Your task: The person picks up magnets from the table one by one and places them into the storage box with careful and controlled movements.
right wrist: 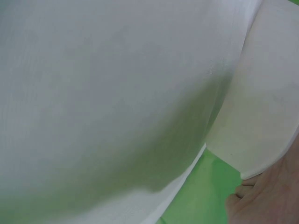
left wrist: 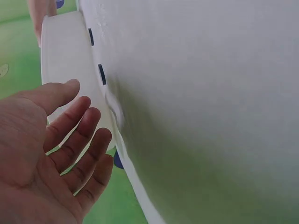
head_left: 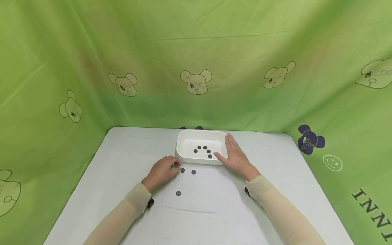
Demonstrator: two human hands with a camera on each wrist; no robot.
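A white rounded rectangular box (head_left: 199, 161) stands near the back of the table with several dark round discs (head_left: 208, 151) on its floor. My right hand (head_left: 237, 160) rests along the box's right end, its fingers straight at the side and its thumb reaching over the front rim. My left hand (head_left: 163, 170) is just off the front left corner, fingers loosely bent and holding nothing. One dark disc (head_left: 182, 170) lies right by its fingertips. A second disc (head_left: 193, 172) is a little to the right, and a third disc (head_left: 178, 193) lies closer to me.
The white table (head_left: 196, 224) has a faint dark line (head_left: 190, 210) across its front part. Green curtains (head_left: 196, 41) printed with bear heads enclose it at the back and both sides. The box stands close to the table's back edge.
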